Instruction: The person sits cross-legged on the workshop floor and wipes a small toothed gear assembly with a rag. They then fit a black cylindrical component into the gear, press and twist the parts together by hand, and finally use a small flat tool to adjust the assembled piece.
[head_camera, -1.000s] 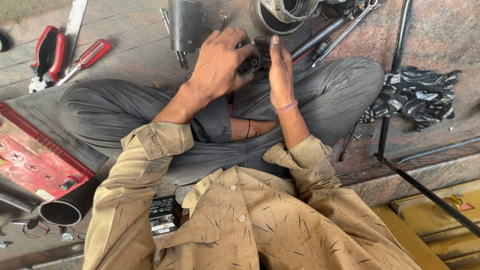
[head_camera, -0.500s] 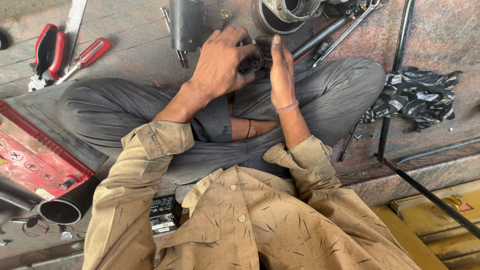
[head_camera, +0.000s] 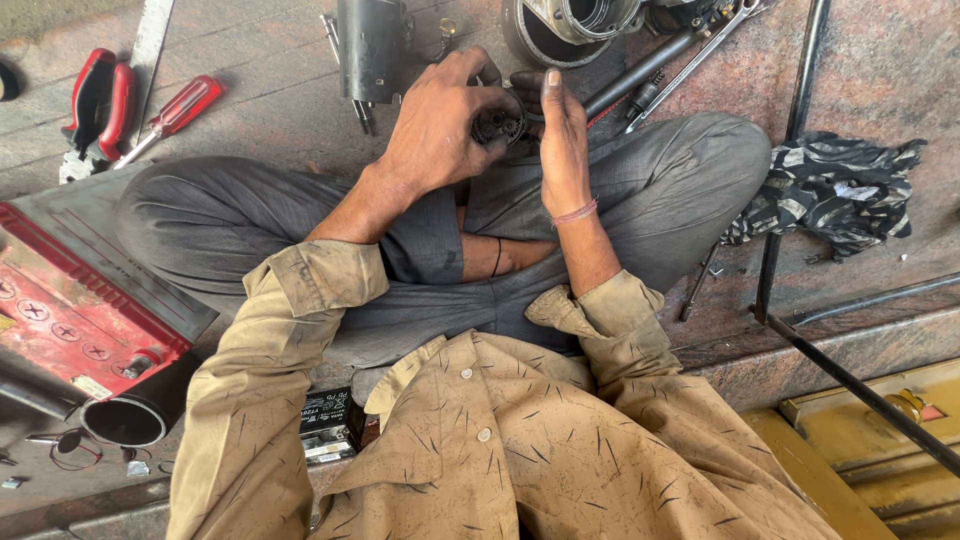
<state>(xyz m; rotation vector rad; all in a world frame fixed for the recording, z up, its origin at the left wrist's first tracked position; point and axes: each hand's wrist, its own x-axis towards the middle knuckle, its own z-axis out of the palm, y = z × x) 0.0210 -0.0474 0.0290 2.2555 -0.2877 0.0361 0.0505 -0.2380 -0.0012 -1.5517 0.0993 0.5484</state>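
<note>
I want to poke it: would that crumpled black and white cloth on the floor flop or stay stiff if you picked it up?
The crumpled cloth would probably flop, since it lies in soft folds. It looks light for its size, being thin and bunched. It seems unlikely to roll, as it sits flat on the stone floor.

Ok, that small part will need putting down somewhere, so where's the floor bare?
Bare floor lies between the red screwdriver and the dark cylinder, and right of the rag. It is crowded ahead of both hands, left hand and right hand, with rings and wrenches.
</note>
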